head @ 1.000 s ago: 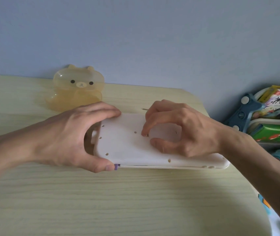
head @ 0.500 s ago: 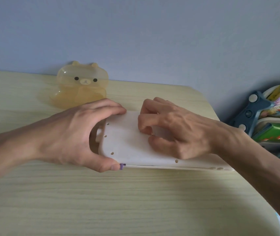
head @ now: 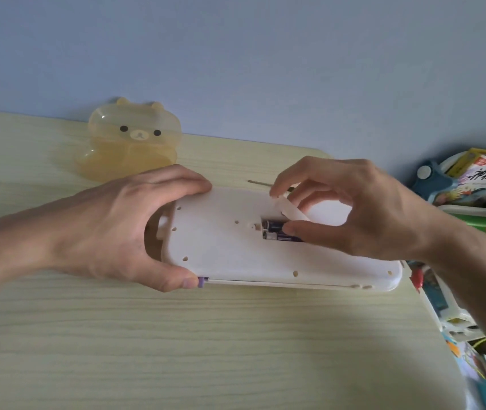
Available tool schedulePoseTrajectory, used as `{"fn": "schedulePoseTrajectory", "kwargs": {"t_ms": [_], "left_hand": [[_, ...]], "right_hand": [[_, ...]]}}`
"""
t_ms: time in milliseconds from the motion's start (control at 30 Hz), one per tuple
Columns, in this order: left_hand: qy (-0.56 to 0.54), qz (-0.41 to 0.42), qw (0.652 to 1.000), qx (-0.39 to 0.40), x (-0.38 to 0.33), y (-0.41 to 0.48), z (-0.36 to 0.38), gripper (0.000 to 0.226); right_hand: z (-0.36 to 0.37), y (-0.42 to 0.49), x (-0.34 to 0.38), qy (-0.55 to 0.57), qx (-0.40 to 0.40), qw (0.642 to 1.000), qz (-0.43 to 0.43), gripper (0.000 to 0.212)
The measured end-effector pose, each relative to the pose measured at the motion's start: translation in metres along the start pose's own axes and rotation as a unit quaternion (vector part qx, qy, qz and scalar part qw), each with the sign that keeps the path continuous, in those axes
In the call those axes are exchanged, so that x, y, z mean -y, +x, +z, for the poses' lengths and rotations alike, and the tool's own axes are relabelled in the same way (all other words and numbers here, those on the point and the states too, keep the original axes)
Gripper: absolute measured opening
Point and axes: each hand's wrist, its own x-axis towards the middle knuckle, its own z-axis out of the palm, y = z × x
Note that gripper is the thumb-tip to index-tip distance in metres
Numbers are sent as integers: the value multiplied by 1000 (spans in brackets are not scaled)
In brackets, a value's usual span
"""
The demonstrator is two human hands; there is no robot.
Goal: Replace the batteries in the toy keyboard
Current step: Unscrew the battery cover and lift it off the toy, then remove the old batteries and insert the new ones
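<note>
The white toy keyboard (head: 221, 247) lies face down on the pale wooden table (head: 176, 335). My left hand (head: 123, 229) grips its left end, thumb on the near edge, fingers over the far edge. My right hand (head: 351, 208) pinches the white battery cover (head: 290, 211), which is lifted and tilted up off the compartment. Inside the open compartment lie dark purple batteries (head: 276, 230), partly hidden by my thumb.
A translucent yellow bear-shaped container (head: 132, 140) stands at the back of the table. A thin metal screwdriver shaft (head: 258, 182) lies behind the keyboard. Books and toys (head: 478, 184) are piled beyond the table's right edge.
My right hand has lifted the battery cover up from the keyboard's back, and the batteries now show. The left hand has kept its grip.
</note>
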Motion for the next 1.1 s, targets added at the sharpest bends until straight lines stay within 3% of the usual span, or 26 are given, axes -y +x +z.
{"fn": "schedulePoseTrajectory", "kwargs": {"t_ms": [100, 200, 300, 400, 567, 900, 1100], "left_hand": [[-4, 2, 1000, 1, 1, 0, 0, 119], [-5, 5, 1000, -3, 1, -1, 0, 119], [-6, 0, 1000, 1, 0, -4, -1, 116], [-4, 0, 1000, 3, -1, -7, -2, 116], [-10, -7, 1000, 12, -2, -11, -4, 122], [-20, -10, 1000, 17, -2, -11, -4, 121], [-26, -5, 1000, 14, -1, -12, -3, 121]], "right_hand": [[-5, 1, 0, 58, -11, 998, 20, 43], [-14, 11, -4, 112, -87, 989, 50, 54], [-18, 31, -18, 42, -132, 987, 80, 42], [-10, 48, -33, -41, -106, 988, 106, 30], [-4, 62, -58, -82, -76, 981, 160, 25], [-7, 72, -84, -75, -62, 974, 205, 19], [-6, 61, -70, -88, -92, 978, 167, 19]]}}
